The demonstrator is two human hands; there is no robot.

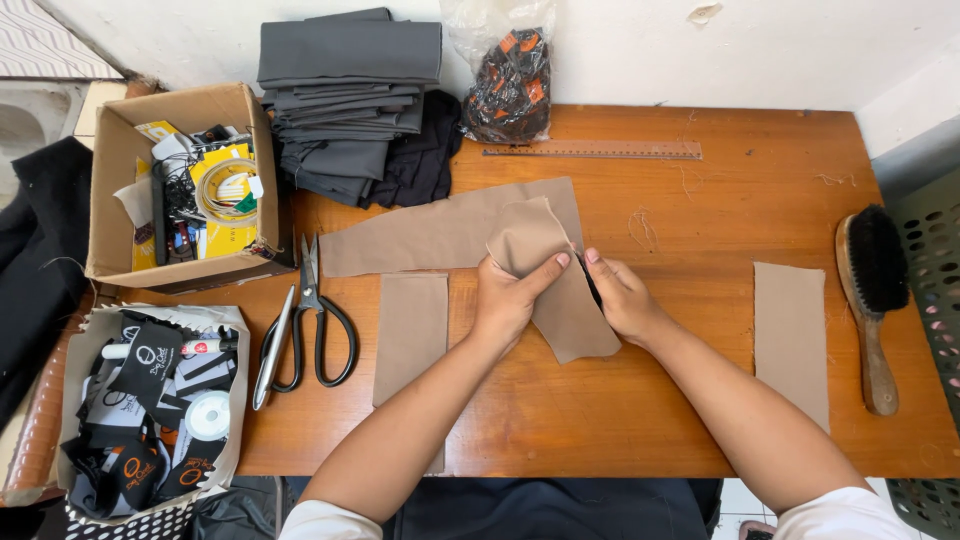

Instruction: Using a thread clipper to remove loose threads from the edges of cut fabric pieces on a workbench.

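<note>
The tan fabric piece [560, 300] lies on the bench [700, 200] with its long axis running from upper left to lower right, its narrower rounded end pointing toward the far wall and its wider end toward the person. The left hand [510, 300] lies over its left side, fingers curled and thumb stretched across the cloth, pinching it. The right hand [620, 300] closes on its right edge, fingertips tucked against the fabric. Both hands have hold of this piece, which sits between them.

Just behind the piece lies a long tan strip [430, 235], partly under it. Left of the piece lies a narrow tan rectangle [410, 335], then the black-handled scissors [310, 320] and a cardboard box [120, 200] of oddments. Behind the piece stand folded grey cloth [345, 95], a plastic bag [510, 80] and a ruler [590, 151]. Right of the piece, well apart, lie another tan rectangle [790, 335] and a brush [872, 290]. Nothing lies on top of the held piece.
</note>
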